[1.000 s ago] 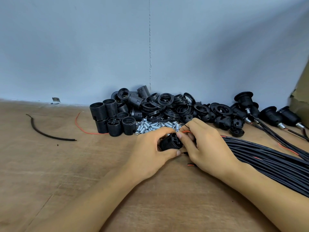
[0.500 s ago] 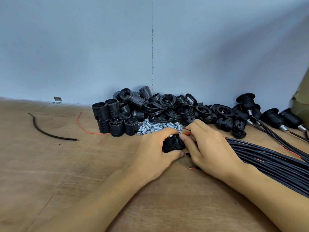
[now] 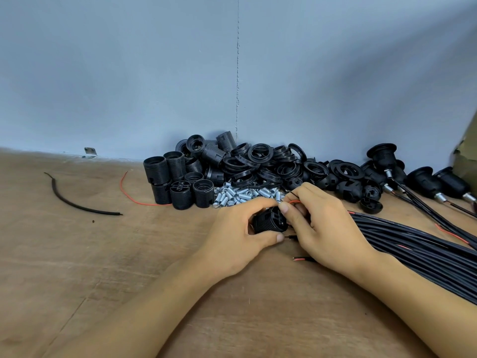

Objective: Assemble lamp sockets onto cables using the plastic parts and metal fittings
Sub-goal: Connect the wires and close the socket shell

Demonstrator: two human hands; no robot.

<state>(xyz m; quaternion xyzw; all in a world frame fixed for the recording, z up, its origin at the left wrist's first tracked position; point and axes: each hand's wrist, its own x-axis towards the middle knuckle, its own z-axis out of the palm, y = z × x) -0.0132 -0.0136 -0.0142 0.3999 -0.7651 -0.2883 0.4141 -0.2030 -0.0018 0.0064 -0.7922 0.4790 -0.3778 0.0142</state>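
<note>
My left hand [image 3: 237, 236] grips a black ribbed socket body [image 3: 268, 223] lying sideways just above the wooden table. My right hand [image 3: 325, 228] pinches thin red and black wire ends [image 3: 294, 202] at the socket's right end. The wires' entry into the socket is hidden by my fingers. A bundle of black cables [image 3: 413, 244] runs from under my right hand toward the lower right. Behind my hands lie silver metal fittings [image 3: 245, 193], black threaded socket shells [image 3: 178, 182] and black rings [image 3: 260, 158].
Finished sockets on cables [image 3: 426, 182] lie at the right by the wall. A loose black cable piece [image 3: 77, 205] and a red wire [image 3: 129, 195] lie on the table at left. A cardboard box edge [image 3: 468, 156] is at the far right. A blue wall stands behind.
Both hands stay together on the socket and wire ends. The view has shifted slightly; no part was picked up or let go.
</note>
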